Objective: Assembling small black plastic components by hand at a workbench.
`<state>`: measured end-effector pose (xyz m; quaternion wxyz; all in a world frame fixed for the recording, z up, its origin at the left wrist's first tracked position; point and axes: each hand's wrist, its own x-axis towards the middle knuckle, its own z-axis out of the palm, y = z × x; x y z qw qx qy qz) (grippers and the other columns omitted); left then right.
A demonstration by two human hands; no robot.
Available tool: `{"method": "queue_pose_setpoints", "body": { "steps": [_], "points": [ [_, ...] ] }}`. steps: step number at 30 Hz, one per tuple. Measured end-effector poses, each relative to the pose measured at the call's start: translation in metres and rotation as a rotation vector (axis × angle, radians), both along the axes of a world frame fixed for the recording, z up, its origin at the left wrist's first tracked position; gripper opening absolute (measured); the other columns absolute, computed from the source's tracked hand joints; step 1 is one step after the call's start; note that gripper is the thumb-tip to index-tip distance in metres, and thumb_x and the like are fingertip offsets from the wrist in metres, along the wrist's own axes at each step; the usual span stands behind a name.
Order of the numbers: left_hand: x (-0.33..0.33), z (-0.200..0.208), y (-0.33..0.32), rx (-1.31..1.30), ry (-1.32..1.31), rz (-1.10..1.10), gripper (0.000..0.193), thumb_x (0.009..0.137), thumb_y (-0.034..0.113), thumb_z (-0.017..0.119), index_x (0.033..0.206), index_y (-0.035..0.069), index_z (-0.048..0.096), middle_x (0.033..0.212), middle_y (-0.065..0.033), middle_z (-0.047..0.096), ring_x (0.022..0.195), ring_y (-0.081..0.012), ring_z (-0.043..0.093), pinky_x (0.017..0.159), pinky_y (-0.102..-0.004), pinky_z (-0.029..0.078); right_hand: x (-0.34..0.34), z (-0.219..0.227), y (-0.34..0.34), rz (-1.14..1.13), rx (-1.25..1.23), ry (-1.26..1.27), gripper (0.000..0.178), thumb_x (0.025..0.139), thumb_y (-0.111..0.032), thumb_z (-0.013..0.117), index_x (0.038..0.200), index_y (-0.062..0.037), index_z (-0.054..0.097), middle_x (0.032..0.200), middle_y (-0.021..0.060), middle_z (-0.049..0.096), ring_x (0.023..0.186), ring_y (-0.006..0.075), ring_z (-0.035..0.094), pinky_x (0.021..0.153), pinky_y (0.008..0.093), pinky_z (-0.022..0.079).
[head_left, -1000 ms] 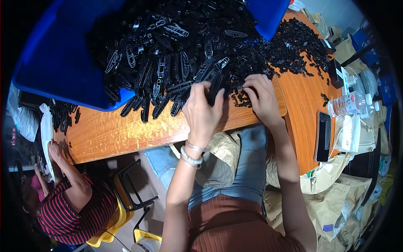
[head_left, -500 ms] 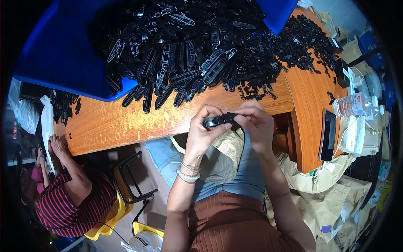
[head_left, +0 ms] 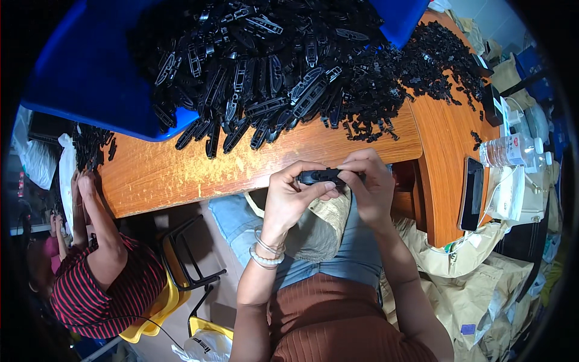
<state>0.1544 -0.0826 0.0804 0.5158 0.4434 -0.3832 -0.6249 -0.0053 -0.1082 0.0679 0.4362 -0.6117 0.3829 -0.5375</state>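
Note:
Between my two hands, above my lap at the table's near edge, is a long black plastic part (head_left: 318, 176). My left hand (head_left: 294, 192) grips its left end, thumb along the near side and fingers behind. At the right end, my right hand (head_left: 368, 184) pinches with thumb and fingertips. Whether a smaller piece sits under those right fingertips is hidden. Beyond my hands, a heap of similar long black plastic parts (head_left: 241, 90) spills from a blue bin (head_left: 78, 78). Small black clips (head_left: 374, 123) lie piled to its right.
The wooden table (head_left: 199, 175) has a worn patch in front of me. At right lie a phone (head_left: 471, 193) and a plastic bottle (head_left: 503, 151). A co-worker in a striped top (head_left: 108, 289) sits at left. A beige bag (head_left: 319, 232) rests on my lap.
The black part has turned to lie more level, and my right fingers have shifted along its right end. At left, the co-worker's arms have moved farther forward.

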Motion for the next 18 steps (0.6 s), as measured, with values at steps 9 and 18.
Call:
{"method": "queue_pose_setpoints", "body": {
  "steps": [9,18],
  "points": [
    [0.004,0.003,0.006,0.006,-0.061,0.038,0.022,0.083,-0.006,0.063,0.104,-0.006,0.058,0.082,-0.0126,0.067,0.074,-0.0143,0.067,0.067,-0.0223,0.056,-0.002,0.002,-0.001,-0.003,-0.249,0.283,0.016,0.074,0.003,0.066,0.089,-0.0001,0.065,0.089,0.0065,0.056,0.082,0.0158,0.052,0.071,0.0267,0.042],
    [0.026,0.005,0.020,-0.053,-0.199,0.024,0.014,0.083,-0.005,0.062,0.097,-0.005,0.063,0.080,-0.0068,0.066,0.070,-0.0109,0.065,0.062,-0.0205,0.052,0.010,-0.005,0.010,0.283,0.269,0.119,0.022,0.083,0.000,0.062,0.105,0.0042,0.060,0.085,0.0045,0.060,0.070,0.0078,0.052,0.065,0.0199,0.042]
  ]
}}
